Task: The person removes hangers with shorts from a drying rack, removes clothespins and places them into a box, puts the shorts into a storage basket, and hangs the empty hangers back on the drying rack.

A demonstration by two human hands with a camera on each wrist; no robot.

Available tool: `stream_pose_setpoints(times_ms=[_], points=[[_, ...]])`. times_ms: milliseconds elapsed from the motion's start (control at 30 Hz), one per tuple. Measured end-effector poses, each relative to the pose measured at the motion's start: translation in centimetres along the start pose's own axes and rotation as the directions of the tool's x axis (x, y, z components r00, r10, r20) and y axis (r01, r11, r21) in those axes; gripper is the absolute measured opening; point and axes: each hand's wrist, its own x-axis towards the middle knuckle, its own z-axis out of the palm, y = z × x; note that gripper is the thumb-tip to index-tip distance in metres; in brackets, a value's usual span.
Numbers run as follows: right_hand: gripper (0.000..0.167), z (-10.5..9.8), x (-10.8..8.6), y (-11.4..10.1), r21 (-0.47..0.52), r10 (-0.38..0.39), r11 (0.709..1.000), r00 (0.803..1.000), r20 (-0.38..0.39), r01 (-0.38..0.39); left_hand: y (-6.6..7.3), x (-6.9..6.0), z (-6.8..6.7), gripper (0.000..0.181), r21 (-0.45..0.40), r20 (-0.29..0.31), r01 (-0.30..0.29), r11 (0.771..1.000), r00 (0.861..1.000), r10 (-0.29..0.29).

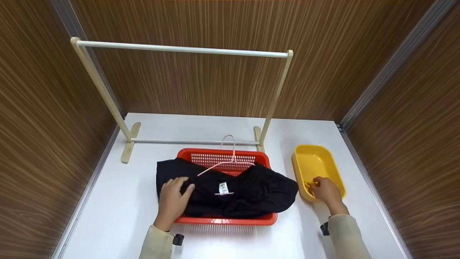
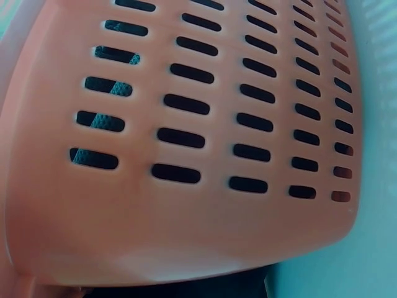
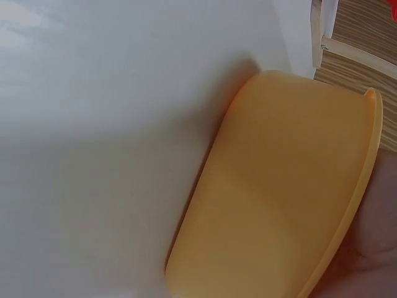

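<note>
A black garment [image 1: 266, 190] with a white tag [image 1: 223, 188] lies across a red plastic basket [image 1: 224, 221]. A pink hanger [image 1: 217, 164] is partly in the garment, its hook upward; cloth hides the rest. On the garment's left part rests my left hand [image 1: 172, 201], fingers loosely spread. My right hand [image 1: 327, 190] reaches into the near end of a yellow tray [image 1: 314, 160]. Its curled fingertips pinch what looks like a small yellow clip [image 1: 308, 184], mostly hidden. The left wrist view shows the basket's slotted wall [image 2: 205, 143]; the right wrist view shows the tray's outer side [image 3: 267, 186].
Behind the basket stands a wooden rack with a white top bar [image 1: 179, 48], a lower bar [image 1: 194, 142] and wooden feet [image 1: 131, 142]. Wood-grain panels [image 1: 197, 86] enclose the white table [image 1: 118, 201] at the back and both sides.
</note>
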Motion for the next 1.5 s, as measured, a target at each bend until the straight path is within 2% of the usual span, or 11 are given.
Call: stream_pose_setpoints(times_ms=[167,300,433,533,667,767,1000,1233,1333,1400,1500], points=[[0.037,-0.2,-0.3,-0.3,-0.007,-0.007,1.0,0.995,-0.099,0.006,0.1,0.5,0.0,0.031,-0.005,0.007,-0.004,1.0,1.0,0.004],[0.035,-0.6,-0.8,-1.7,0.013,-0.033,0.999,0.961,-0.276,0.039,0.1,0.8,-0.1,0.031,-0.01,0.01,-0.006,1.0,1.0,0.006],[0.022,-0.9,-1.9,-4.5,0.125,-0.08,0.98,0.883,-0.463,0.154,0.2,0.8,-0.1,0.029,-0.012,0.001,-0.015,1.0,1.0,0.015],[0.017,-0.3,-3.0,-6.9,0.209,-0.143,0.928,0.811,-0.567,0.31,0.2,0.6,0.1,0.03,-0.011,-0.002,-0.015,1.0,1.0,0.015],[0.025,1.4,-4.7,-9.3,0.183,-0.282,0.859,0.739,-0.611,0.479,0.2,0.2,0.3,0.029,-0.011,-0.004,-0.005,1.0,1.0,0.005],[0.032,2.6,-5.5,-10.5,0.084,-0.387,0.847,0.716,-0.582,0.526,0.2,-0.1,0.4,0.03,-0.015,0.001,0.004,1.0,1.0,-0.004],[0.03,3.9,-5.6,-11.9,0.015,-0.431,0.856,0.73,-0.53,0.517,0.3,-0.1,0.5,0.029,-0.019,-0.011,0.001,1.0,1.0,-0.001],[0.026,6.1,-5.2,-13.0,-0.107,-0.473,0.849,0.655,-0.589,0.517,0.1,-0.2,0.2,0.027,-0.023,-0.018,-0.009,1.0,1.0,0.009],[0.026,6.5,-5.2,-13.3,-0.122,-0.464,0.855,0.64,-0.613,0.504,0.1,-0.1,0.1,0.027,-0.02,-0.007,0.003,1.0,1.0,-0.003],[0.026,6.6,-5.2,-13.6,-0.115,-0.452,0.863,0.647,-0.614,0.493,0.0,0.1,0.0,0.027,-0.019,0.0,0.01,1.0,1.0,-0.01],[0.024,6.4,-5.3,-14.5,-0.094,-0.412,0.888,0.688,-0.597,0.45,0.0,0.2,-0.1,0.028,-0.019,0.006,0.015,1.0,1.0,-0.015]])
